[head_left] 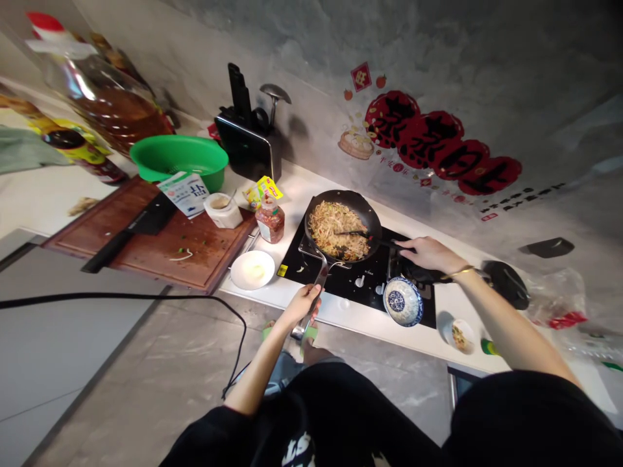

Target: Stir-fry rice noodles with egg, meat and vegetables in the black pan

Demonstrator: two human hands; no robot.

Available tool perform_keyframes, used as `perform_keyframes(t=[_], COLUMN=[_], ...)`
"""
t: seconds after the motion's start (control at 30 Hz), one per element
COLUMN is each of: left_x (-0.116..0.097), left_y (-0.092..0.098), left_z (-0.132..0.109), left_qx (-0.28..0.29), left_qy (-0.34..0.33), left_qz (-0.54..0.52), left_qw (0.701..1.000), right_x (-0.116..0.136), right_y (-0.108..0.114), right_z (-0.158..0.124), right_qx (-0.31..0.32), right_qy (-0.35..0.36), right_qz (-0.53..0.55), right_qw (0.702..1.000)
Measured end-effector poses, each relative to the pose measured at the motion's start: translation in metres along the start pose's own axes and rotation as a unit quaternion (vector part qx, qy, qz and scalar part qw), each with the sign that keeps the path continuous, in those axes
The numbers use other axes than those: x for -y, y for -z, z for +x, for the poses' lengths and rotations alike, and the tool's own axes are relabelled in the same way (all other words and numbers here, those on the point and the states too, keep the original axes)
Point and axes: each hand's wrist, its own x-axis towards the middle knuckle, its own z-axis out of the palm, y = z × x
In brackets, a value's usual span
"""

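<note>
My left hand [304,303] is wrapped round the metal handle of a dark wok [367,217] on the left burner of a black gas stove [326,275]. Noodle-like strands mixed with small bits of vegetable [328,220] lie in the wok. From the right, my right hand [431,254] grips a black spatula [384,242], whose blade rests among the food. Below the right hand, a blue-and-white patterned bowl [403,302] sits on the stove's right side. A white plate [252,270] with a pale yellowish residue is left of the wok handle.
On the left, a wooden cutting board [204,256] carries a black cleaver [141,227], a packet [183,193] and a white jar [222,211]. Behind stand a green basin [180,155], a knife block [248,146] and a large oil bottle [102,91]. A small bowl [461,336] is at right.
</note>
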Motion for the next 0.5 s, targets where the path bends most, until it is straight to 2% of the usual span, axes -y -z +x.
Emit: perform_keyframes(t=[0.1, 0.2, 0.37, 0.43, 0.5], left_x=[0.002, 0.003, 0.002, 0.0, -0.002], left_y=[0.001, 0.001, 0.0, 0.0, -0.001], left_z=[0.001, 0.001, 0.001, 0.0, 0.0], left_qx=[0.0, 0.002, 0.002, -0.003, -0.008], left_qy=[-0.005, -0.005, 0.0, 0.004, 0.005], left_qz=[0.001, -0.001, -0.004, -0.001, 0.002], left_qw=[1.0, 1.0, 1.0, 1.0, 1.0], right_x=[-0.003, 0.02, 0.056, 0.061, 0.06], right_y=[0.01, 0.0, -0.016, -0.017, -0.015], right_z=[-0.027, -0.026, 0.029, 0.052, 0.065], right_qx=[0.016, -0.027, -0.097, -0.093, -0.077], right_qy=[0.036, 0.047, -0.011, -0.02, -0.01], right_qz=[-0.063, -0.11, -0.103, -0.082, -0.06], right_qw=[0.997, 0.992, 0.99, 0.992, 0.995])
